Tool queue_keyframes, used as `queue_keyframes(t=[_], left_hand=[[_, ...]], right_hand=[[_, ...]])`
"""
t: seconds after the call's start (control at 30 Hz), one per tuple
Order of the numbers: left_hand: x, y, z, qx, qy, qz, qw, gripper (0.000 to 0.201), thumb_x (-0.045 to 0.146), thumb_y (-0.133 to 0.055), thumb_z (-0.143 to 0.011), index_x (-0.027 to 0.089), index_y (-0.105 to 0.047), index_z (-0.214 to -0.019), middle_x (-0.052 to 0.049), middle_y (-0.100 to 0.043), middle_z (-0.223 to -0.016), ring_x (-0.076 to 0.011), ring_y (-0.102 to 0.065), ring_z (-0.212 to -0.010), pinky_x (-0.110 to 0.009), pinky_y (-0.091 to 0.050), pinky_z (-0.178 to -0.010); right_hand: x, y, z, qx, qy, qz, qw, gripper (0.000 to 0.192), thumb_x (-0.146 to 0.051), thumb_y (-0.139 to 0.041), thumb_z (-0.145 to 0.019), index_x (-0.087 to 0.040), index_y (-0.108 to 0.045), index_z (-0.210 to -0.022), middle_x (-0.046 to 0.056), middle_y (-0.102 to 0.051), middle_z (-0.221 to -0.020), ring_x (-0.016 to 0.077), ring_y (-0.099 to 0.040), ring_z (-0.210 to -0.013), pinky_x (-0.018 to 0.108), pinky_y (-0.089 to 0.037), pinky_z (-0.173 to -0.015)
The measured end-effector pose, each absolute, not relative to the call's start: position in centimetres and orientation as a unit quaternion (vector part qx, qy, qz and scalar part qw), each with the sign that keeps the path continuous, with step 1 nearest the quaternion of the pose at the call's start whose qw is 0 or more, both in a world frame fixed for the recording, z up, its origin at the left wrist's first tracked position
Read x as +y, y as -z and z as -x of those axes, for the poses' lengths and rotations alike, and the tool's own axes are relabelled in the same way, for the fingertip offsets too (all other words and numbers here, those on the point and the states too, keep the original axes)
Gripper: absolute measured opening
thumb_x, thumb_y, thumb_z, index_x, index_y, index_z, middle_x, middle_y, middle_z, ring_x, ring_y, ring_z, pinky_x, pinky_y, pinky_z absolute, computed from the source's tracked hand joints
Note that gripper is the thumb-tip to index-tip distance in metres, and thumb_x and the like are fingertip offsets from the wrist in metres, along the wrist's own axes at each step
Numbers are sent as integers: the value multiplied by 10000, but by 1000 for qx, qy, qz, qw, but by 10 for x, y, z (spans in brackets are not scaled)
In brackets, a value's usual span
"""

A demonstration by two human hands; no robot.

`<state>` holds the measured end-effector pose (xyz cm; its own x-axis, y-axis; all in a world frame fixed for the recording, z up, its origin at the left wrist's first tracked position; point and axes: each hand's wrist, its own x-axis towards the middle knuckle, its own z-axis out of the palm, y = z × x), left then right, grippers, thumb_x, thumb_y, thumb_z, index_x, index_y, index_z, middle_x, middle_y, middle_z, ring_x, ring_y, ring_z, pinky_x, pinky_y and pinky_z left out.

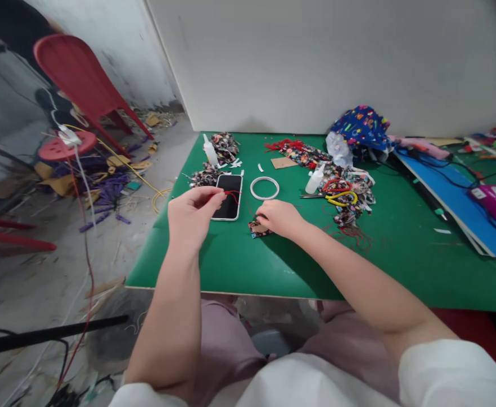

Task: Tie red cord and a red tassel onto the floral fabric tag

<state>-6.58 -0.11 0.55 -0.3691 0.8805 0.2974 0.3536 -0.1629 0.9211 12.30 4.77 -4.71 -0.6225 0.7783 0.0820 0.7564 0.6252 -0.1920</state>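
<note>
Green table (pixel 239 265) — left hand (pixel 192 212) pinches red thread (pixel 232 195); right hand (pixel 279 217) presses fabric piece (pixel 257 229).

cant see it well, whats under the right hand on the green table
A small patterned fabric piece pokes out from under the right hand, lying on the green table. The palm covers the rest of it.
</note>
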Motion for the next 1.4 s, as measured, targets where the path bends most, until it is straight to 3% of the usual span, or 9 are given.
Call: queue_keyframes(t=[0.17, 0.43, 0.53, 0.67, 0.9, 1.03, 1.2, 1.4], left_hand=[[-4, -6, 66, 604, -548, -529, 234, 116, 282, -666, -675, 188, -704, -732, 7, -682, -687, -106, -589, -595, -213, -464, -583], [-3, 4, 66, 605, -514, -565, 227, 125, 280, -639, -705, 192, -705, -762, 8, -693, -701, -108, -598, -600, -201, -462, -569], [-3, 8, 69, 601, -509, -568, 239, 127, 281, -636, -712, 190, -703, -770, 7, -694, -711, -105, -599, -609, -200, -463, -580], [-2, 9, 70, 590, -513, -568, 255, 113, 269, -640, -714, 191, -699, -770, 10, -693, -720, -100, -601, -626, -198, -466, -604], [-2, 13, 64, 554, -514, -579, 306, 124, 288, -658, -703, 183, -694, -760, -3, -683, -698, -110, -591, -606, -218, -459, -588], [-3, 13, 62, 539, -502, -589, 332, 119, 272, -648, -711, 174, -689, -765, -8, -687, -720, -117, -600, -633, -225, -461, -608], [-4, 12, 58, 533, -488, -599, 346, 126, 268, -646, -716, 167, -690, -777, -11, -690, -731, -120, -602, -649, -226, -462, -617], [-2, 15, 54, 518, -519, -584, 348, 118, 252, -655, -714, 172, -689, -794, -6, -691, -744, -110, -606, -648, -223, -475, -632]], right_hand=[[50, 47, -102, -905, -50, 420, 46, 160, -182, -510, -796, -140, -656, -747, 124, -640, -832, 228, -579, -853, 272, -423, -604], [41, 40, -90, -871, -101, 474, 80, 163, -63, -466, -764, -102, -620, -803, 189, -624, -929, 257, -539, -941, 331, -430, -754], [46, 35, -100, -843, -163, 498, 124, 112, -98, -481, -755, -114, -592, -756, 153, -633, -868, 237, -558, -884, 344, -419, -782], [56, 33, -116, -784, -288, 516, 189, 85, -181, -477, -767, -145, -551, -748, 76, -653, -781, 175, -594, -735, 308, -453, -681], [58, 22, -119, -680, -490, 472, 272, 117, -256, -506, -794, -141, -527, -789, 41, -651, -725, 92, -608, -630, 253, -510, -660], [59, 1, -121, -601, -608, 428, 292, 158, -252, -626, -731, -139, -579, -831, -1, -606, -672, 50, -508, -456, 203, -464, -467], [63, -32, -116, -703, -529, 404, 251, 86, -181, -577, -780, -156, -577, -863, -26, -591, -635, 12, -349, -374, 158, -248, -331], [66, -56, -106, -807, -415, 371, 199, 63, -135, -569, -774, -170, -538, -817, -15, -597, -650, 70, -486, -548, 193, -343, -477]])
